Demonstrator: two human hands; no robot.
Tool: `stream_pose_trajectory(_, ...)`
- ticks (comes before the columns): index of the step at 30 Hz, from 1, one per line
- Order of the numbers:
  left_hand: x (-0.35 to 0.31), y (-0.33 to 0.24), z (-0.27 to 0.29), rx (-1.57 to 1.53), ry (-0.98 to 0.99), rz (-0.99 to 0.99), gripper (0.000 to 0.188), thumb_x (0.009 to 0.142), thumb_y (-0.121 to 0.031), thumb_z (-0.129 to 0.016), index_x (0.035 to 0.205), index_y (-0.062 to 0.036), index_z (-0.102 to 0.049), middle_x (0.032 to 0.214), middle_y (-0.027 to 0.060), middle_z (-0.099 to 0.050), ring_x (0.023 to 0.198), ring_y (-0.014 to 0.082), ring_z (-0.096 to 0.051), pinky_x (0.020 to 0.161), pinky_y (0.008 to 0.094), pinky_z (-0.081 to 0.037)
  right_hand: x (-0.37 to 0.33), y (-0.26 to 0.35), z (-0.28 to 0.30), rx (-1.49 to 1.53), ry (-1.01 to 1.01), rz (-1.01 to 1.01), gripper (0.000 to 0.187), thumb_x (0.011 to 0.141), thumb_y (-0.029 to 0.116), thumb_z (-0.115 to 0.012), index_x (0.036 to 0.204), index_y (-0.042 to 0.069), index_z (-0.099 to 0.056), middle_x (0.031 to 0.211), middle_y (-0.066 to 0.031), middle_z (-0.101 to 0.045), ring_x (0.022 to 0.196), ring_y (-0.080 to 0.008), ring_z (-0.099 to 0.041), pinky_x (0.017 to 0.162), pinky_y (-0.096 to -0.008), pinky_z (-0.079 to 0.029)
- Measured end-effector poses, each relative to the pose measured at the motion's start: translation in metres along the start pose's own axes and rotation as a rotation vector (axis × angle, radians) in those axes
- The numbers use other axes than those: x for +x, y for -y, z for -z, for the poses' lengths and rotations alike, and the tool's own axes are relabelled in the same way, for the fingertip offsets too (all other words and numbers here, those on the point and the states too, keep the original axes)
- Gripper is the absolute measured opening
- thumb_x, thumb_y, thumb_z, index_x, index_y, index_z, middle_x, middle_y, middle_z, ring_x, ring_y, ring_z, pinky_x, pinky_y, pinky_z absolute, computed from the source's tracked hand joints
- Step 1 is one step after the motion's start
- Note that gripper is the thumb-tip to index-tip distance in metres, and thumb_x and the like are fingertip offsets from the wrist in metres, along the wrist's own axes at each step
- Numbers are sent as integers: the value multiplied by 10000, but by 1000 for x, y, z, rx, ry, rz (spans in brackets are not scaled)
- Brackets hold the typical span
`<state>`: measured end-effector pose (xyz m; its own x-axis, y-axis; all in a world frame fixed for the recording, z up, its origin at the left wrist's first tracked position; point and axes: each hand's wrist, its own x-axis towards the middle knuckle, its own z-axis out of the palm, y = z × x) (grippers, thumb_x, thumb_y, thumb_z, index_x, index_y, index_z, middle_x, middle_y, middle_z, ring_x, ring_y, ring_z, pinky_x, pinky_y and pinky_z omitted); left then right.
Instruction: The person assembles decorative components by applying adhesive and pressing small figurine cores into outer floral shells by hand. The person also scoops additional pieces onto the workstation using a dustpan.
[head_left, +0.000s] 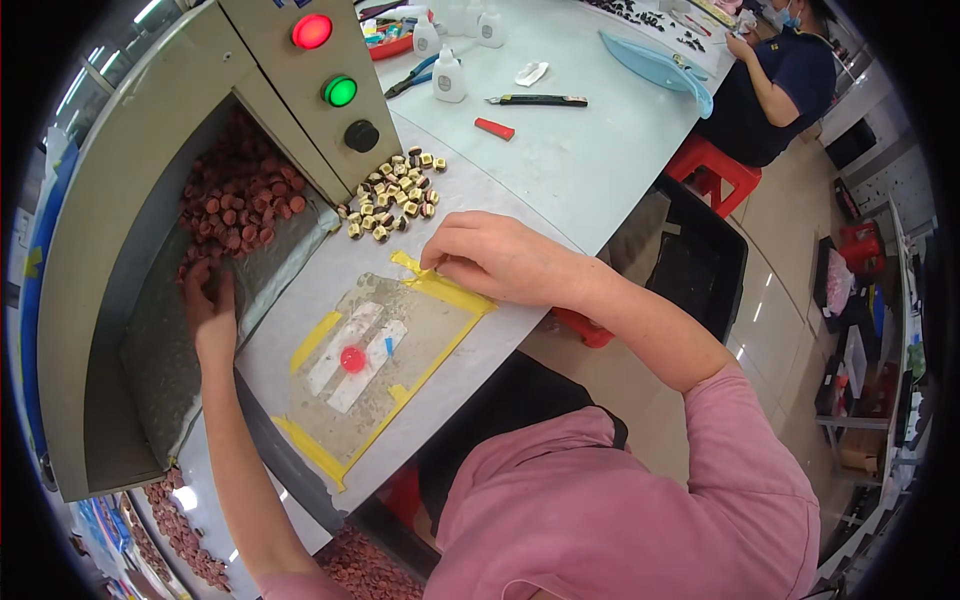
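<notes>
On the left, inside the machine's tray (pixel 150 330), the left hand (pixel 208 305) lay spread on the reddish caps (pixel 240 205), gathering some (nothing visibly pinched). Right hand (pixel 490 258) rested curled, seemingly empty, near the striped pieces (pixel 392 195). Next likely needed: one cap onto the taped pad (pixel 375 365).

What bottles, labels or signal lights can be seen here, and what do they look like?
White bottles: far on the table, squat, each with a small dark label.
Red lamp: top of the machine panel, round, lit.
Green lamp: below it, round, lit.
Black knob: lowest, round.
</notes>
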<state>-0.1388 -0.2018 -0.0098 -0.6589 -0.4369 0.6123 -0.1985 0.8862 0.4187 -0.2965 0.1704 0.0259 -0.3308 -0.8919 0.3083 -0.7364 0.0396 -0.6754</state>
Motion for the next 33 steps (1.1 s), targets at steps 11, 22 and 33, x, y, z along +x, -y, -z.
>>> stream_pose_trajectory(11, 5, 2, -1, 261, -43, -8, 342, 802, -186, -665, 1096, -79, -526, 1011, 134, -596, 903, 296, -585, 796, 379, -454, -4, 18, 1, -49, -43, -128, 148, 864, 65, -521, 987, 38, -598, 961, -128, -565, 919, -292, -567, 806, -365, -466)
stream_pose_trajectory(22, -3, 13, 10, 297, -87, -18, 164, 848, -196, -594, 945, -66, -569, 927, 200, -601, 880, 395, -576, 737, 457, -465, 10, 22, -10, -186, 78, 24, 117, 811, 82, -583, 912, 41, -626, 883, -121, -605, 873, -291, -583, 762, -365, -482)
stream_pose_trajectory(33, -88, -67, 103, -738, 45, 714, 303, 893, -154, -590, 1130, 29, -550, 1006, 46, -610, 951, 111, -585, 824, 232, -455, 34, 65, -35, -120, 163, -34, 128, 840, 60, -571, 965, 35, -582, 907, -125, -561, 839, -303, -569, 737, -357, -471)
